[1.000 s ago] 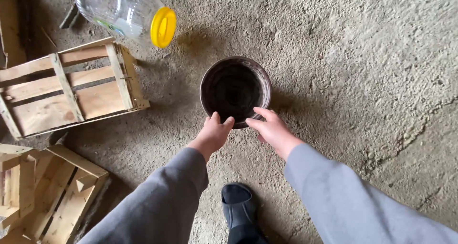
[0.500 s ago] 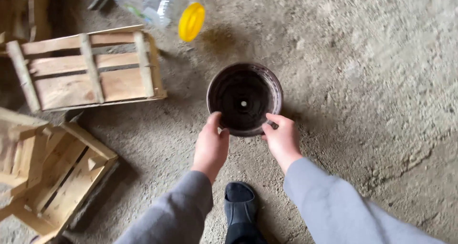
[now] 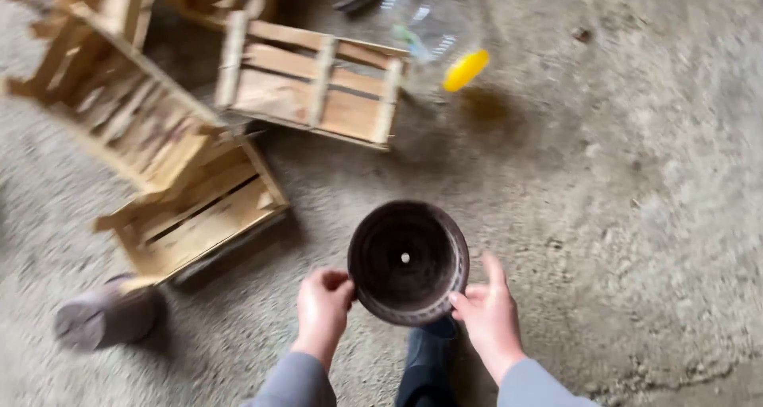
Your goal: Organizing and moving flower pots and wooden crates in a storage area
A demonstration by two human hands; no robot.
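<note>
1. I am looking down at a rough grey concrete floor [image 3: 636, 176], gritty and uneven; the view is somewhat blurred.
2. My left hand [image 3: 322, 302] and my right hand [image 3: 489, 315] are apart, each clamped on an opposite side of a dark round plastic pot [image 3: 408, 261].
3. The pot sits between the two hands with its mouth facing up at me; a small pale hole shows in the middle of its bottom. I cannot tell whether it is lifted clear of the floor.
4. Grey sleeves [image 3: 532, 387] cover both forearms, and a dark shoe [image 3: 425, 367] shows just below the pot, between my wrists.
5. A wooden slatted crate [image 3: 318, 81] lies near the top, well apart from the pot.
6. More wooden crates [image 3: 159, 160] are piled at the left, tilted against one another.
7. A clear plastic bottle [image 3: 425, 25] with a yellow cap [image 3: 466, 70] lies on its side just beside the first crate.
8. A blurred greyish round object [image 3: 103, 315] rests at the lower left; I cannot make out what it is.
</note>
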